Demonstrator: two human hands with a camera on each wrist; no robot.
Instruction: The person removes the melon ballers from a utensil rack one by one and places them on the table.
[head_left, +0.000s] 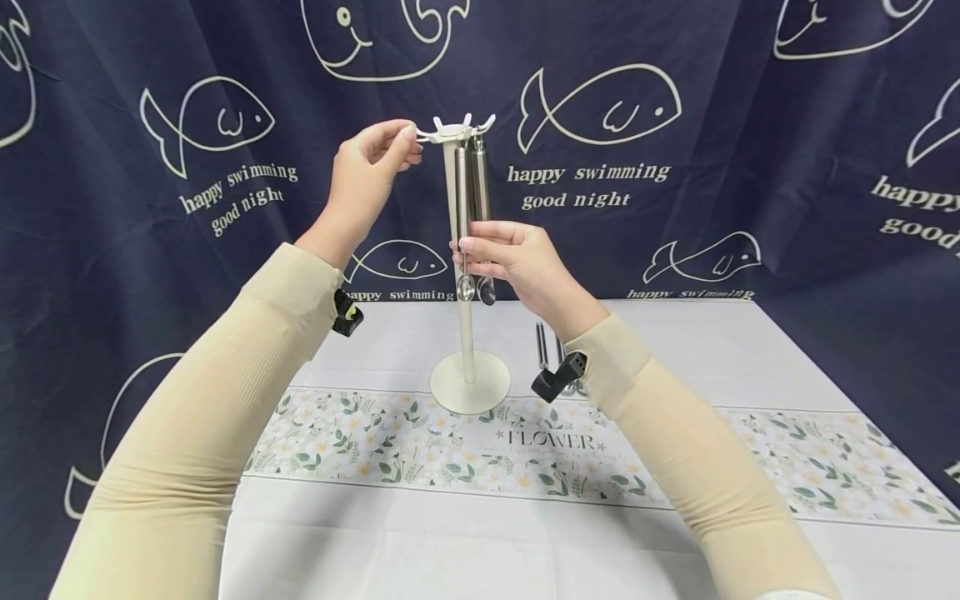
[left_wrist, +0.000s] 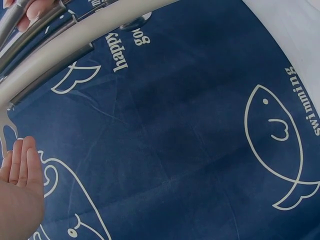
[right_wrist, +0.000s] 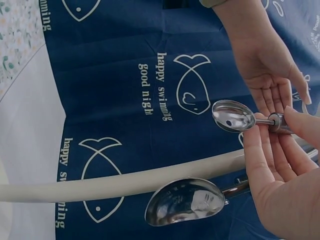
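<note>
A cream-white stand point(head_left: 462, 325) with a ring of upturned hooks point(head_left: 452, 131) on top stands on the table. My left hand point(head_left: 375, 162) pinches the tip of its left hook between thumb and fingers. My right hand point(head_left: 517, 258) pinches the lower handle of a small metal spoon point(head_left: 462, 192) hanging upright at the hooks. In the right wrist view the small spoon's oval bowl point(right_wrist: 233, 116) sticks out past the fingers. A larger metal scoop point(right_wrist: 185, 202) hangs beside it, close to the pole; its handle point(head_left: 482, 179) is partly behind the spoon in the head view.
More metal utensils point(head_left: 542, 346) lie on the white table point(head_left: 375, 533) behind my right wrist, partly hidden. The stand's round base point(head_left: 470, 385) sits at the edge of a floral runner point(head_left: 360, 437). A dark blue fish-print curtain point(head_left: 600, 233) hangs behind.
</note>
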